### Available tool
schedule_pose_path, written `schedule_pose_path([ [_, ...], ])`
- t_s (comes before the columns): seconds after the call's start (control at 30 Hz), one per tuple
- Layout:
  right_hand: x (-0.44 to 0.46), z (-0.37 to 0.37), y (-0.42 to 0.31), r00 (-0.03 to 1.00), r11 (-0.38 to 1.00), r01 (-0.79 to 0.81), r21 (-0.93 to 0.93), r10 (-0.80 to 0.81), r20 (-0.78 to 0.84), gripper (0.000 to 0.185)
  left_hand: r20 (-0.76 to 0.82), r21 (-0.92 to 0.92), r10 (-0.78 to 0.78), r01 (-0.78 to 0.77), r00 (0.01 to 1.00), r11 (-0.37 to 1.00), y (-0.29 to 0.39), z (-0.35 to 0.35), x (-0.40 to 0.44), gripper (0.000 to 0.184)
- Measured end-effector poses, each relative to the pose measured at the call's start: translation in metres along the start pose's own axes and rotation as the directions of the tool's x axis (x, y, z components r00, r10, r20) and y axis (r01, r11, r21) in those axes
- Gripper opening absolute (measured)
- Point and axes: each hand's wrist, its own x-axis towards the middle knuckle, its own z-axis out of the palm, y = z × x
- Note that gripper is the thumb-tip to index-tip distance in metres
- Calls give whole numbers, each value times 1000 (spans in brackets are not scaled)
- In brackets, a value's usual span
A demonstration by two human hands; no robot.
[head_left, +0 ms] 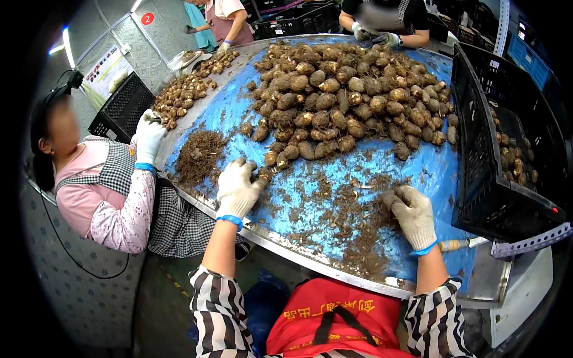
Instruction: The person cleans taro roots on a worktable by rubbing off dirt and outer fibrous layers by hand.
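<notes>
A large heap of brown, hairy taro-like tubers [334, 95] covers the back of the blue-covered table [286, 206]. My left hand [237, 188], in a whitish knit glove, is at the heap's front left, its fingers against a small tuber [264, 174]. My right hand [413, 216], gloved alike, is over loose root fibres [364, 238] at the front right, its fingers curled; fibres show at the fingertips, and I cannot make out whether they are held. Just right of that wrist lies a wooden-handled knife [453, 245], its blade pointing right.
A black crate [477, 137] with tubers inside stands at the right edge. A dark root pile [200, 156] and smaller tubers [179, 95] lie left. One co-worker [101, 185] sits close on the left; two more people stand behind the table.
</notes>
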Motion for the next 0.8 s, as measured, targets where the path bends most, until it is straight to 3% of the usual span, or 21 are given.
schedule_pose_path([
  [0.03, 1, 2, 0, 1000, 999, 9, 33, -9, 2, 8, 61, 30, 10, -12, 998, 999, 4, 5, 1, 44],
  [0.1, 0, 1, -7, 997, 993, 52, -103, -45, 66, 10, 182, 56, -43, 34, 982, 998, 19, 5, 1, 47],
  [0.2, 0, -4, -3, 990, 972, 116, -207, -96, 102, 8, 172, -28, -30, 35, 985, 999, 16, 17, 7, 46],
  [0.23, -1, -3, -7, 990, 965, 128, -227, -109, 95, 9, 84, -117, 20, -10, 996, 993, 27, 7, 7, 46],
  [0.27, -1, -3, -11, 990, 960, 135, -247, -118, 84, 9, 133, -196, 40, -13, 990, 980, 38, -9, 2, 47],
  [0.33, 1, -3, -15, 953, 932, 301, -200, -283, 111, 12, 12, -640, 80, -54, 997, 767, 58, -8, -9, 50],
  [0.4, -1, 5, -18, 982, 981, 177, -80, -171, 76, 19, 213, -779, 158, 70, 964, 623, 91, -24, -12, 57],
  [0.47, -3, 5, -23, 989, 993, 115, -1, -115, 97, 33, 376, -926, 342, 342, 861, 158, 123, -19, -20, 58],
  [0.5, -5, 4, -23, 978, 981, 193, -5, -192, 85, 38, 353, -936, 418, 315, 837, 161, 139, -17, -20, 64],
  [0.53, -5, 2, -27, 984, 986, 136, 97, -146, 104, 41, 376, -925, 444, 353, 813, 138, 155, -12, -20, 65],
  [0.6, -2, 3, -15, 949, 949, 311, 44, -312, 34, 40, 337, -937, 482, 336, 809, 90, 182, -1, -17, 66],
  [0.63, -1, -1, -13, 963, 961, 266, 74, -268, 19, 36, 340, -905, 442, 417, 830, -88, 192, 11, -17, 66],
  [0.73, 1, -6, -13, 972, 968, 226, 113, -216, -90, 32, 356, -920, 351, 391, 866, -32, 214, 5, -11, 64],
  [0.8, 1, -5, -12, 985, 987, 122, 105, -107, -137, 24, 355, -913, 389, 405, 850, -54, 220, -4, -12, 57],
])
